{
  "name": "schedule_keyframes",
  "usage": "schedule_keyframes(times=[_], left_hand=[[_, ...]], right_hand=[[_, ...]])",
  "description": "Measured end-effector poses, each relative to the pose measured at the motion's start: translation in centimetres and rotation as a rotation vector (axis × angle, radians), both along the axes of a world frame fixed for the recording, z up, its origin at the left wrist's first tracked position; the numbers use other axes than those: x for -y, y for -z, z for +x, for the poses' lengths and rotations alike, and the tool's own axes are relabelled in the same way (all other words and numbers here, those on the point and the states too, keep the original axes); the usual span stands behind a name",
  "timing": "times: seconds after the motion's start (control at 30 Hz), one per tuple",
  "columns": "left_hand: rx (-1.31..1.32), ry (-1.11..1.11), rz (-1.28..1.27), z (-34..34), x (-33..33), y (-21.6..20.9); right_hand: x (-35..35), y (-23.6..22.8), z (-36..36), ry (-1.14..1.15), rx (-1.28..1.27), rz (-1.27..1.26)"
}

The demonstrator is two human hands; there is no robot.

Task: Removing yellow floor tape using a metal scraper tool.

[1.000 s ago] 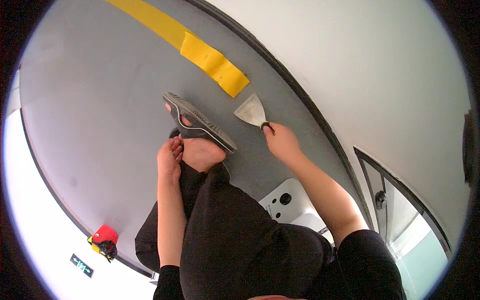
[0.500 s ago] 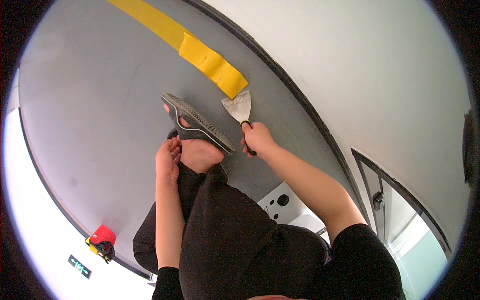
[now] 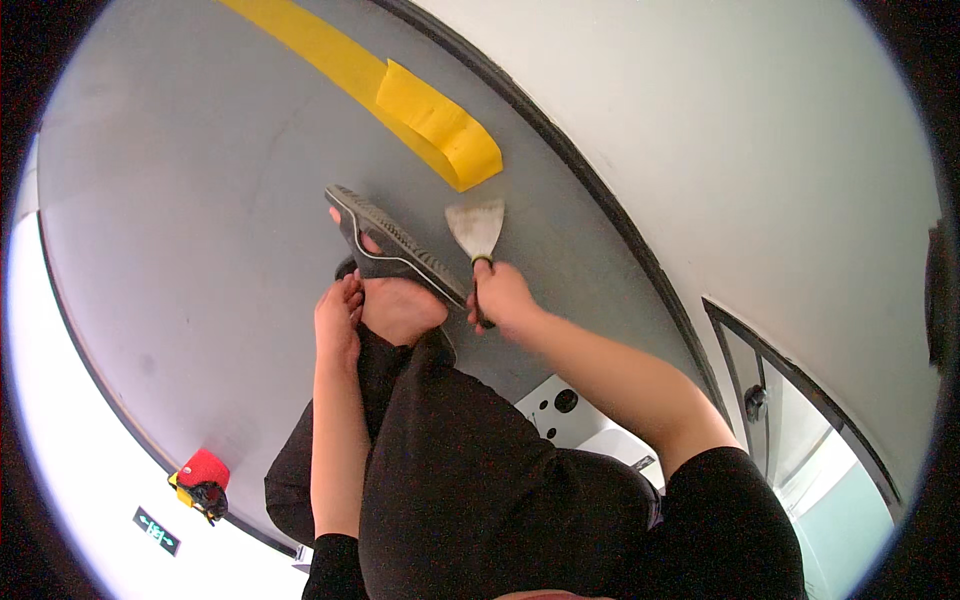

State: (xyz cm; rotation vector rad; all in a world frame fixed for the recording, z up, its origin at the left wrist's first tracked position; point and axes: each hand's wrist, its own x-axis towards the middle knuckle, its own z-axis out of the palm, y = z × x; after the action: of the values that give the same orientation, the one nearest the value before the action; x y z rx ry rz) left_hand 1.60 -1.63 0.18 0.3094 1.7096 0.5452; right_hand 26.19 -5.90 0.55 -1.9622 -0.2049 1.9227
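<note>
A putty knife [image 3: 477,225] with a wide metal blade is in my right hand [image 3: 503,295], whose fingers are wrapped round its dark handle. Its blade points away from me, a little short of a strip of yellow tape [image 3: 440,125]. The tape's near end is lifted and folded back over itself. My left hand [image 3: 338,310] rests against the bare foot [image 3: 402,308] with loosely bent fingers, apart and holding nothing I can see. A dark slipper [image 3: 395,240] with a grey ribbed sole is on that foot, turned on its side.
Grey floor [image 3: 210,220] lies all around, with the flat yellow tape running to the far left. A black skirting strip [image 3: 600,185] edges the white wall on the right. Beside my right arm stands a white object with dark round holes [image 3: 566,401]. A red and yellow item [image 3: 205,470] sits at lower left.
The putty knife has drawn back toward me, away from the tape's end, with my right hand. The tape's lifted end now curls over more. My left hand has hardly moved.
</note>
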Motion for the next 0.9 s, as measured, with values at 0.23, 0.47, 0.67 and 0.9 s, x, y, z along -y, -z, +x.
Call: schedule_keyframes(times=[0.23, 0.47, 0.67, 0.9], left_hand=[[-0.030, -0.008, -0.014, 0.5, -0.4, -0.4], [-0.012, 0.003, -0.012, -0.2, -0.3, 0.0], [-0.003, 0.000, 0.008, 0.3, -0.3, -0.2], [-0.044, 0.026, 0.036, 0.0, -0.2, 0.2]], right_hand=[[-2.9, 0.7, 2.6, -0.029, -0.022, -0.061], [0.4, -0.2, 0.9, -0.098, -0.025, -0.095], [-1.7, 0.5, 3.1, -0.116, 0.105, 0.010], [-1.3, -0.2, 3.1, -0.210, 0.141, -0.008]])
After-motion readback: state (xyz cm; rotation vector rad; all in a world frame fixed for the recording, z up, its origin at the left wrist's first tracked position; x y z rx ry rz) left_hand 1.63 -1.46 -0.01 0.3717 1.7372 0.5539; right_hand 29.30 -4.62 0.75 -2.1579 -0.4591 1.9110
